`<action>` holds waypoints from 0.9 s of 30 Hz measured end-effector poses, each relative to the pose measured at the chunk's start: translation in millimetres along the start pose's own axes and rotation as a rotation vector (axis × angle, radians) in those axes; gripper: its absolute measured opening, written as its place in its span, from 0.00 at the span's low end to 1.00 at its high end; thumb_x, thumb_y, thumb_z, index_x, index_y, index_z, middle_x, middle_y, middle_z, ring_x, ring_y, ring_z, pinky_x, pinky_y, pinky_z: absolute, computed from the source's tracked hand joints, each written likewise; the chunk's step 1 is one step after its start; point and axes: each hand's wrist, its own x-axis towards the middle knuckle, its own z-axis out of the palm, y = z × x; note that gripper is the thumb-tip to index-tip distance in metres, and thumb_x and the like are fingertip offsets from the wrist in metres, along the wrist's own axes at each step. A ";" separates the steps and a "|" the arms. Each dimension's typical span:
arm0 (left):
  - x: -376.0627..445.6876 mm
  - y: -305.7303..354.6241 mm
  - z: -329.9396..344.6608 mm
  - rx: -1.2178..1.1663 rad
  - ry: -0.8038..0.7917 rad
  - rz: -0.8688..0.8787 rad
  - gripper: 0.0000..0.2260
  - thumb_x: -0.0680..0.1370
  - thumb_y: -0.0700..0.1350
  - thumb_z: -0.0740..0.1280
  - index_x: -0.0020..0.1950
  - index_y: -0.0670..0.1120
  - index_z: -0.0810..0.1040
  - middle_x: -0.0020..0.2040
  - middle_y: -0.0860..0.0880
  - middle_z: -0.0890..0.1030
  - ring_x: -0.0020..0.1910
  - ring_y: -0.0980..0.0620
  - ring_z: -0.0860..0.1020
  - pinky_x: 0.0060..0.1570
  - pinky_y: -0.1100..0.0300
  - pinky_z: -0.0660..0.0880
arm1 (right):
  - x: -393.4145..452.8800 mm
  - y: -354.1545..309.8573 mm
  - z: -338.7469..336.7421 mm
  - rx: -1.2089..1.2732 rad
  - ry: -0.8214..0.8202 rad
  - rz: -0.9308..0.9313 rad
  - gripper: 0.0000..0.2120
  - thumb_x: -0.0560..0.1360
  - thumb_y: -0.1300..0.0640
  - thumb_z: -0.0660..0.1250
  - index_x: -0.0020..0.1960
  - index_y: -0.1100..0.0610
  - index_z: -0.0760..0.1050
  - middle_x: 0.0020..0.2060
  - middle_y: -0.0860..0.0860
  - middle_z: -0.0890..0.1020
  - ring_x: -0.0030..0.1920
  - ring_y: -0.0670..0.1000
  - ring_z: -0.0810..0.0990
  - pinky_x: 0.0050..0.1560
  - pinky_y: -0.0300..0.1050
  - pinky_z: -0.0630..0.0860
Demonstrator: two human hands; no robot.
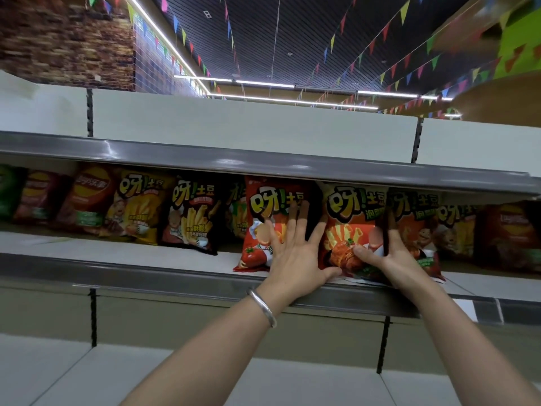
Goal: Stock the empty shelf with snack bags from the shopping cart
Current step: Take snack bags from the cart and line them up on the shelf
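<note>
A row of snack bags stands on the middle shelf (pixel 123 260). My left hand (pixel 295 253) lies flat with spread fingers against a red tomato-flavour bag (pixel 263 218) at the centre. My right hand (pixel 383 256) grips an orange-and-green bag (pixel 348 218) right beside it, thumb on the front and fingers behind its right edge. That bag's bottom rests at the shelf's front lip. More bags of the same kind stand to its right (pixel 415 218). The shopping cart is out of view.
To the left stand a dark bag (pixel 190 218), a yellow bag (pixel 137 206) and several red and green ones (pixel 85 197). The grey upper shelf (pixel 263 162) overhangs the bags closely. A white lower shelf (pixel 87 373) lies below my arms.
</note>
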 end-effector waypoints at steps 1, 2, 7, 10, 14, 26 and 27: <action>-1.5 0.0 -0.5 0.001 0.014 0.002 0.43 0.74 0.69 0.63 0.81 0.55 0.46 0.80 0.43 0.47 0.80 0.42 0.41 0.68 0.33 0.26 | -2.5 -0.5 0.3 -0.010 0.030 -0.004 0.50 0.65 0.34 0.75 0.77 0.52 0.55 0.75 0.52 0.65 0.74 0.56 0.64 0.72 0.54 0.63; -2.8 0.0 -0.8 0.002 0.024 0.004 0.43 0.74 0.69 0.63 0.81 0.55 0.45 0.81 0.43 0.47 0.80 0.42 0.41 0.68 0.34 0.25 | -5.9 -2.5 1.1 -0.012 0.060 -0.017 0.58 0.61 0.28 0.73 0.79 0.50 0.51 0.78 0.52 0.59 0.77 0.56 0.59 0.75 0.58 0.59; -12.3 1.9 -6.8 -0.049 0.014 -0.023 0.45 0.74 0.68 0.65 0.81 0.55 0.42 0.81 0.44 0.42 0.79 0.44 0.37 0.72 0.36 0.31 | -21.6 -2.8 12.1 -0.129 0.235 -0.135 0.48 0.74 0.48 0.72 0.81 0.51 0.42 0.80 0.51 0.46 0.80 0.53 0.47 0.76 0.53 0.50; -23.6 2.2 -13.0 -0.094 0.055 -0.044 0.46 0.74 0.66 0.67 0.81 0.55 0.41 0.81 0.45 0.37 0.78 0.46 0.31 0.62 0.45 0.19 | -32.6 1.2 23.6 -0.113 0.389 -0.258 0.43 0.76 0.53 0.72 0.81 0.51 0.48 0.76 0.53 0.54 0.77 0.54 0.53 0.74 0.52 0.55; -41.1 -2.7 -24.3 -0.128 0.105 -0.042 0.45 0.75 0.63 0.68 0.81 0.55 0.44 0.80 0.48 0.35 0.76 0.49 0.27 0.66 0.40 0.22 | -51.3 -3.7 49.2 -0.108 0.473 -0.347 0.39 0.72 0.51 0.69 0.78 0.55 0.56 0.70 0.53 0.59 0.72 0.54 0.57 0.69 0.47 0.58; -129.9 -61.3 -74.5 -0.318 0.119 -0.293 0.33 0.76 0.62 0.67 0.77 0.55 0.60 0.78 0.51 0.53 0.78 0.51 0.48 0.76 0.40 0.41 | -111.1 -76.6 119.7 0.053 0.214 -0.347 0.24 0.77 0.61 0.68 0.72 0.54 0.68 0.64 0.49 0.69 0.61 0.46 0.74 0.60 0.42 0.70; -144.1 -69.8 -78.0 -0.342 0.132 -0.322 0.32 0.76 0.61 0.67 0.77 0.55 0.61 0.77 0.51 0.55 0.77 0.51 0.50 0.76 0.41 0.44 | -118.6 -83.2 129.0 0.082 0.191 -0.340 0.23 0.77 0.61 0.68 0.71 0.54 0.69 0.63 0.48 0.70 0.60 0.45 0.75 0.59 0.41 0.70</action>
